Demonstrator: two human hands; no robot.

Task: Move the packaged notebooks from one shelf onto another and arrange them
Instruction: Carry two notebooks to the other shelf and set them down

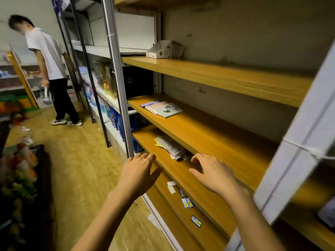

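A small stack of packaged notebooks (162, 108) with pale printed covers lies at the left end of the middle wooden shelf (208, 127). One shelf lower (190, 178), a fanned pile of packaged notebooks (170, 146) lies partly under the board above. My left hand (139, 171) hovers at the front edge of that lower shelf, fingers spread and holding nothing. My right hand (213, 173) reaches over the same shelf just right of the pile, fingers relaxed, its fingertips a little short of the packages.
A white cardboard display box (164, 49) stands on the upper shelf (226, 77). Grey metal uprights (117, 78) frame the unit, another (299, 142) at right. Price labels (186, 202) stick to a lower edge. A person in a white shirt (52, 69) stands in the aisle at left.
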